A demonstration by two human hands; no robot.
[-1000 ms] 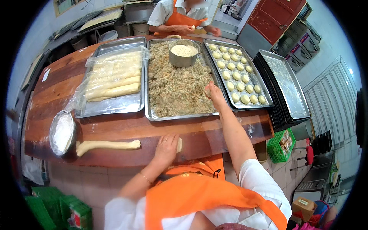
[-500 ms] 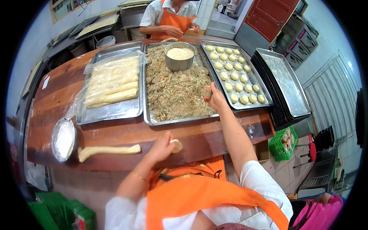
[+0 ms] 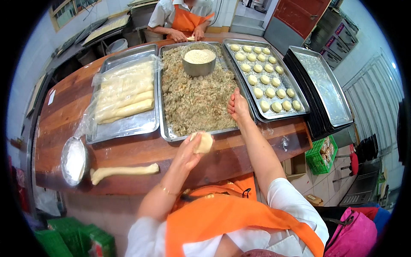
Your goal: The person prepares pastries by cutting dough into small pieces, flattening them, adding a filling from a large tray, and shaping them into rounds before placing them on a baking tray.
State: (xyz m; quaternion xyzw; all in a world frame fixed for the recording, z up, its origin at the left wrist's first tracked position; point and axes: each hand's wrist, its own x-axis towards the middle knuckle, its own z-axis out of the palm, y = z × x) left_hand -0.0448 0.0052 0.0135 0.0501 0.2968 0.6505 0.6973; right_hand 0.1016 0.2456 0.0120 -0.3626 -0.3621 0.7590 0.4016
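Note:
My left hand point(image 3: 187, 153) grips a flat round of pale dough point(image 3: 204, 143) close to the near edge of the filling tray point(image 3: 171, 138). Over that tray's right side, my right hand point(image 3: 239, 107) is closed with its fingers curled; what they hold, if anything, is hidden. Chopped brownish filling point(image 3: 195, 103) covers most of the tray. A metal bowl point(image 3: 199, 68) of pale grains rests on the filling at the far end. On the wooden table, left of my left forearm, lies a dough rope point(image 3: 125, 171).
A flour bowl point(image 3: 75, 162) sits at the table's left edge. Dough logs under plastic fill the left tray point(image 3: 124, 133). Rows of dough balls point(image 3: 265, 80) occupy the right tray, beside stacked trays point(image 3: 321, 85). Opposite, a co-worker point(image 3: 184, 21) handles dough at the table.
My left hand has risen forward with the dough round toward the filling tray. My right hand stays near the tray's right side; the filling lump seen in it earlier is now hidden.

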